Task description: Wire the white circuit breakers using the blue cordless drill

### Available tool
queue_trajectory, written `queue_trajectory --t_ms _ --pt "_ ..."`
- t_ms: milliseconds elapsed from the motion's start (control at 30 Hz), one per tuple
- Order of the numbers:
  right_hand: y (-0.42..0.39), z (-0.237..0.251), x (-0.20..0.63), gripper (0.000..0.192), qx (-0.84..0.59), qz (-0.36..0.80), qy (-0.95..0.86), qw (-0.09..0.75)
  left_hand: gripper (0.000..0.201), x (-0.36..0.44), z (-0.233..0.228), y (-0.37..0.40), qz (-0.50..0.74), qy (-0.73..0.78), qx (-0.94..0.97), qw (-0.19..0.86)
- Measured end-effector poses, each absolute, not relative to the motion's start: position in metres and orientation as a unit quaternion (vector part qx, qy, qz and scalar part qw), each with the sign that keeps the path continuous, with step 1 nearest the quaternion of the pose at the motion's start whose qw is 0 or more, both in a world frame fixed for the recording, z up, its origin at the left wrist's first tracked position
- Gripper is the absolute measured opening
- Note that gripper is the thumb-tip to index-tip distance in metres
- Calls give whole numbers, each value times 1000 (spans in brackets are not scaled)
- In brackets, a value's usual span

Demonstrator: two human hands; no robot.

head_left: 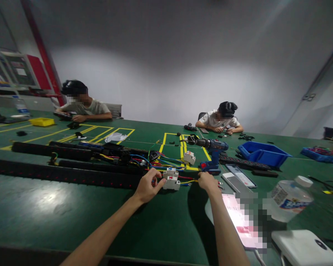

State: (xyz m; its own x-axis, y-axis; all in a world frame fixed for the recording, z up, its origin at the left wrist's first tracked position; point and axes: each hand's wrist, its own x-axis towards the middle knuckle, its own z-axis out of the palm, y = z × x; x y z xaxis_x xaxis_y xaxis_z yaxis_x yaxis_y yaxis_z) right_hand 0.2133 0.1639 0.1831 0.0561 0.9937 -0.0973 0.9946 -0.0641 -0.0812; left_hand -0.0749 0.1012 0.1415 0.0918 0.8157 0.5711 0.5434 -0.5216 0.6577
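My left hand [148,186] grips a white circuit breaker [171,183] with a red switch, which rests on the green table [72,210]. A second white breaker [170,172] sits just behind it. My right hand [208,181] is closed around a small tool or wire end just right of the breaker; what it holds is too small to tell. Coloured wires [158,162] run from the breakers into long black power strips [72,175]. A third breaker [189,157] lies further back.
A blue cordless drill [212,147] stands behind my right hand. A blue bin [263,153], a phone [240,175], a water bottle [290,197] and a white box [305,247] are at right. Two people sit across the table.
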Motion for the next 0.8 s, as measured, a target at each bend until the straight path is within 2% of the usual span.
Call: queue_trajectory --t_ms 433,800 --pt "166 178 214 45 744 -40 666 -17 19 -74 142 102 487 466 725 138" --pt "170 168 214 37 762 -9 647 -33 20 -74 142 102 482 467 727 144"
